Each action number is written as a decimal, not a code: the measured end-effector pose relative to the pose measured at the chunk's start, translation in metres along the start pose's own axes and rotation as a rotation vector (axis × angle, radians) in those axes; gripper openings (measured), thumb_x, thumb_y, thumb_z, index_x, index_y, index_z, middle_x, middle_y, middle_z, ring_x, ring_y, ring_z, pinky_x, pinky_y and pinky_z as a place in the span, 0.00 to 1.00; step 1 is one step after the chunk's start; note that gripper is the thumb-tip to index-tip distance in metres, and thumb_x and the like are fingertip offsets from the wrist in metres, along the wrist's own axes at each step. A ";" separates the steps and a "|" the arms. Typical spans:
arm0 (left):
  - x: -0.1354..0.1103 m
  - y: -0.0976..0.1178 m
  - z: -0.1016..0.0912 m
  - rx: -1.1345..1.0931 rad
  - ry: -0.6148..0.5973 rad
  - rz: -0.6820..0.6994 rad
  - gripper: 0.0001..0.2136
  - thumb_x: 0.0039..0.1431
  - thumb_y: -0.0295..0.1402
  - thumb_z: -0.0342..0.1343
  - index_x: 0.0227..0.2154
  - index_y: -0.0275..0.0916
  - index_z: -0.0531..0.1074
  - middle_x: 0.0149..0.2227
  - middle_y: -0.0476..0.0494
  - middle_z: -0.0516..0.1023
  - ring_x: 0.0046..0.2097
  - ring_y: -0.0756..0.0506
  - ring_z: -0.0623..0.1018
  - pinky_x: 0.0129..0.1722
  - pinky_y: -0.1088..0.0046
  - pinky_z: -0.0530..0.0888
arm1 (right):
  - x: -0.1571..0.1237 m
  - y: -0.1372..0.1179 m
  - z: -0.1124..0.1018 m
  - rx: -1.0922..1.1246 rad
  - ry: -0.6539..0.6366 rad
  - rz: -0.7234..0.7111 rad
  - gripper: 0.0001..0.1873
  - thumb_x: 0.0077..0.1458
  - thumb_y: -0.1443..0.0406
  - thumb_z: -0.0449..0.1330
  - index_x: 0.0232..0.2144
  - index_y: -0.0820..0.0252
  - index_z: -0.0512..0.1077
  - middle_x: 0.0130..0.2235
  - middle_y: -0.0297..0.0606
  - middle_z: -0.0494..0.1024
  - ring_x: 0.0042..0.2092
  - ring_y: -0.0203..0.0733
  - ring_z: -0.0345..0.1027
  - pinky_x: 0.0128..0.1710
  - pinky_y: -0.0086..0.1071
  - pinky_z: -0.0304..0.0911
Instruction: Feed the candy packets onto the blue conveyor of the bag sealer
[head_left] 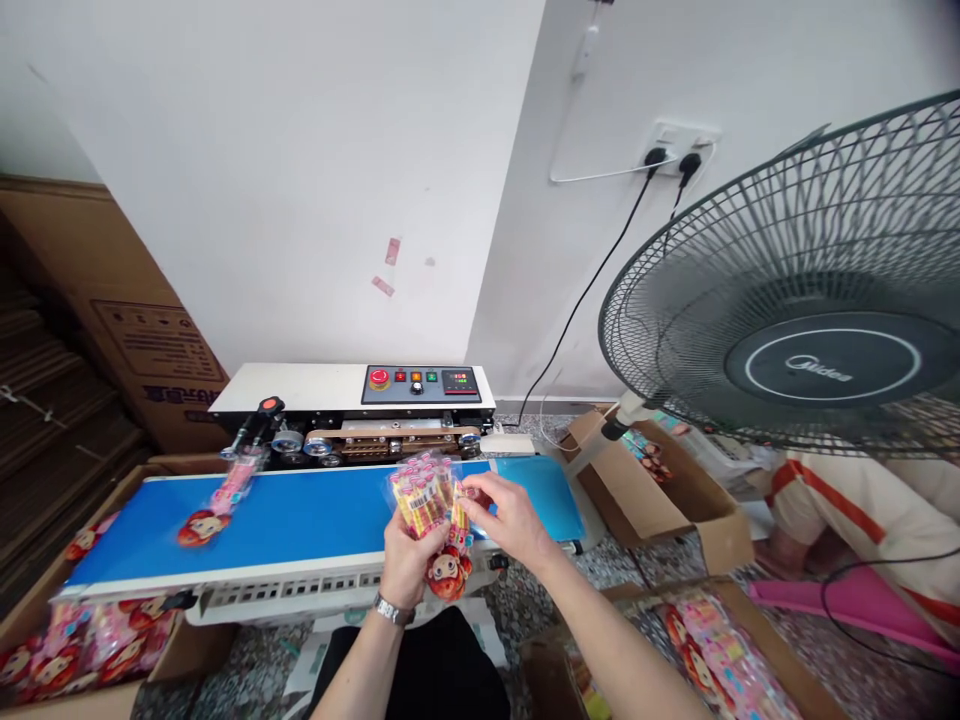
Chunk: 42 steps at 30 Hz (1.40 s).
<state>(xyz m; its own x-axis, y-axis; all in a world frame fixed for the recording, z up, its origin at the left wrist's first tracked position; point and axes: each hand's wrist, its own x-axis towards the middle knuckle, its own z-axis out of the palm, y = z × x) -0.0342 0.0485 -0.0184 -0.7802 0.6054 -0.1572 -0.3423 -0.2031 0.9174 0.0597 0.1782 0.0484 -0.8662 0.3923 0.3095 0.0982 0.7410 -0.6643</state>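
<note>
My left hand, with a metal watch on its wrist, grips a bunch of clear candy packets with yellow and pink contents and a barcode. One packet with a cartoon monkey head hangs at the front of the bunch. At that packet's top edge, the fingers of my right hand are pinched. Both hands are over the near edge of the blue conveyor belt of a band sealing machine. Another monkey packet lies on the belt's left part, its top by the machine's rollers.
A cardboard box of monkey packets stands below the belt's left end. More packets fill a box at lower right. A large fan looms at right, near a person's leg and an open carton.
</note>
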 end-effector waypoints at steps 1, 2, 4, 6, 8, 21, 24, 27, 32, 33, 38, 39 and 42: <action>0.000 0.000 0.000 -0.001 -0.001 0.002 0.22 0.38 0.33 0.66 0.39 0.35 0.69 0.37 0.39 0.78 0.35 0.42 0.77 0.37 0.66 0.73 | 0.000 -0.001 -0.001 0.007 -0.007 0.011 0.12 0.54 0.61 0.56 0.42 0.55 0.70 0.35 0.36 0.74 0.32 0.36 0.67 0.34 0.28 0.62; 0.000 -0.001 0.000 0.000 -0.003 0.005 0.22 0.38 0.33 0.66 0.39 0.35 0.69 0.37 0.39 0.78 0.36 0.42 0.77 0.37 0.66 0.73 | 0.000 -0.001 -0.001 0.010 -0.017 0.019 0.14 0.54 0.61 0.56 0.44 0.55 0.69 0.36 0.36 0.74 0.32 0.36 0.67 0.34 0.28 0.62; -0.001 -0.001 0.000 0.000 -0.009 0.008 0.23 0.38 0.32 0.66 0.40 0.34 0.69 0.38 0.39 0.78 0.36 0.42 0.77 0.38 0.66 0.73 | 0.001 -0.003 -0.002 0.003 -0.040 0.027 0.14 0.55 0.61 0.56 0.44 0.54 0.70 0.36 0.36 0.74 0.32 0.36 0.67 0.34 0.28 0.61; -0.002 -0.002 0.000 0.000 -0.009 -0.002 0.23 0.38 0.32 0.66 0.40 0.34 0.68 0.38 0.39 0.78 0.36 0.42 0.77 0.37 0.66 0.73 | 0.002 -0.004 -0.002 0.000 -0.058 0.029 0.11 0.55 0.62 0.55 0.41 0.55 0.71 0.33 0.36 0.73 0.31 0.36 0.66 0.33 0.28 0.60; -0.003 -0.003 0.000 -0.005 -0.005 -0.016 0.22 0.38 0.32 0.66 0.40 0.35 0.68 0.38 0.39 0.78 0.36 0.43 0.77 0.36 0.67 0.73 | 0.003 -0.004 -0.003 0.024 -0.072 0.037 0.09 0.55 0.63 0.55 0.37 0.56 0.72 0.31 0.34 0.73 0.30 0.35 0.64 0.31 0.28 0.59; -0.002 0.004 0.002 -0.044 0.004 -0.020 0.22 0.39 0.34 0.66 0.40 0.36 0.69 0.37 0.40 0.78 0.36 0.43 0.77 0.37 0.67 0.72 | -0.024 0.018 0.044 0.583 0.279 0.431 0.13 0.51 0.55 0.58 0.31 0.58 0.65 0.29 0.33 0.70 0.31 0.37 0.65 0.30 0.28 0.62; -0.001 0.005 0.000 -0.054 0.031 -0.048 0.22 0.39 0.34 0.66 0.39 0.36 0.69 0.38 0.40 0.79 0.37 0.42 0.77 0.38 0.67 0.72 | -0.017 0.037 0.033 0.601 0.432 0.441 0.14 0.51 0.53 0.56 0.31 0.58 0.64 0.28 0.32 0.70 0.30 0.36 0.65 0.29 0.28 0.61; 0.000 0.006 -0.002 -0.088 0.029 -0.082 0.24 0.38 0.33 0.67 0.41 0.37 0.68 0.39 0.40 0.78 0.38 0.42 0.77 0.40 0.66 0.72 | -0.007 0.068 0.015 0.399 0.480 0.470 0.14 0.51 0.53 0.55 0.31 0.58 0.66 0.27 0.32 0.71 0.28 0.37 0.65 0.27 0.28 0.60; 0.000 0.005 -0.001 -0.132 -0.007 -0.122 0.25 0.37 0.32 0.67 0.42 0.38 0.68 0.40 0.40 0.78 0.39 0.41 0.78 0.41 0.65 0.73 | 0.011 0.108 0.006 0.018 0.477 0.520 0.07 0.49 0.59 0.56 0.31 0.55 0.68 0.22 0.31 0.73 0.24 0.37 0.66 0.24 0.28 0.58; -0.001 0.005 -0.001 -0.135 -0.013 -0.123 0.25 0.38 0.32 0.67 0.42 0.38 0.68 0.39 0.40 0.78 0.39 0.41 0.78 0.41 0.65 0.73 | 0.015 0.111 0.008 -0.020 0.456 0.523 0.06 0.49 0.61 0.56 0.31 0.55 0.68 0.22 0.30 0.73 0.23 0.38 0.66 0.24 0.28 0.58; -0.002 0.007 0.000 -0.187 -0.019 -0.116 0.26 0.38 0.32 0.67 0.43 0.39 0.69 0.41 0.40 0.78 0.40 0.42 0.77 0.42 0.66 0.72 | 0.029 0.089 0.020 -0.060 0.338 0.445 0.12 0.48 0.63 0.57 0.38 0.58 0.69 0.29 0.36 0.76 0.30 0.40 0.70 0.30 0.30 0.61; -0.002 0.008 0.000 -0.198 -0.023 -0.115 0.26 0.38 0.32 0.67 0.44 0.39 0.69 0.42 0.41 0.78 0.41 0.42 0.77 0.42 0.66 0.72 | 0.029 0.079 0.022 -0.015 0.334 0.407 0.13 0.50 0.62 0.57 0.39 0.58 0.69 0.32 0.37 0.76 0.32 0.40 0.70 0.32 0.31 0.62; -0.002 0.008 0.001 -0.209 -0.029 -0.109 0.25 0.38 0.32 0.66 0.43 0.39 0.69 0.42 0.41 0.78 0.42 0.41 0.77 0.43 0.66 0.72 | 0.021 0.046 0.026 0.206 0.245 0.289 0.13 0.55 0.57 0.52 0.37 0.59 0.69 0.35 0.37 0.75 0.34 0.39 0.69 0.33 0.30 0.63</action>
<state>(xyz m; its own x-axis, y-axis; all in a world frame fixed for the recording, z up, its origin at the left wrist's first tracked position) -0.0351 0.0462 -0.0104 -0.7180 0.6542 -0.2380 -0.5276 -0.2884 0.7991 0.0331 0.2063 0.0068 -0.6727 0.7043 0.2269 0.1987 0.4673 -0.8615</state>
